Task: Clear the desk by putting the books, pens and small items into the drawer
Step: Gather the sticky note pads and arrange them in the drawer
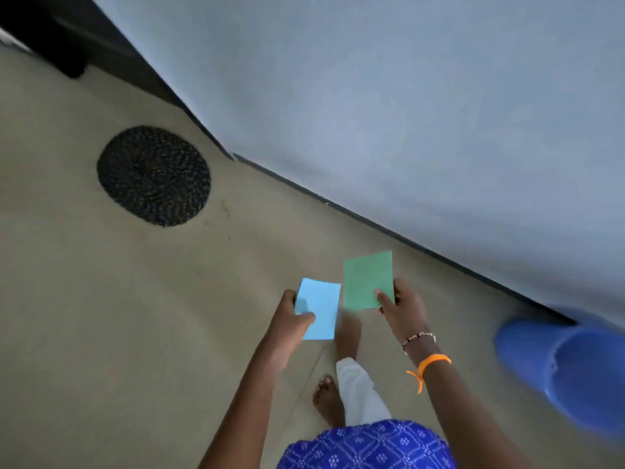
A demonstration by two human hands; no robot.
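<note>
Both hands clamped on pads, low in frame near 6 o'clock. Left hand (293, 319) gripping a light blue pad (319, 309), thumb across its face, fingers hidden behind. Right hand (402, 308) pinching a green pad (368, 280) at its lower right corner, thumb on top, remaining fingers mostly concealed underneath. Pads side by side, edges nearly touching, green slightly higher toward 12 o'clock. No writing, label or brand readable on either face; both plain, somewhat blurred. Impossible to tell whether notebooks or sticky-note blocks.

Around the right wrist, an orange thread band (431, 362) and a beaded bracelet (418, 339), beads too small to make out. Below the hands, bare feet (324, 394) on a beige floor (101, 333), one foot largely hidden behind the blue pad and a white trouser leg (358, 394). At 6 o'clock, blue patterned garment (365, 448), cut off by the frame edge. At 9 o'clock, round dark woven mat (154, 176). At 4 o'clock, blue plastic tub (568, 374), smeared and partly cropped. Pale wall (406, 113) filling 12 to 3 o'clock. Dark furniture (61, 35) at 11 o'clock, cropped, unidentifiable. No worktop or drawer visible.
</note>
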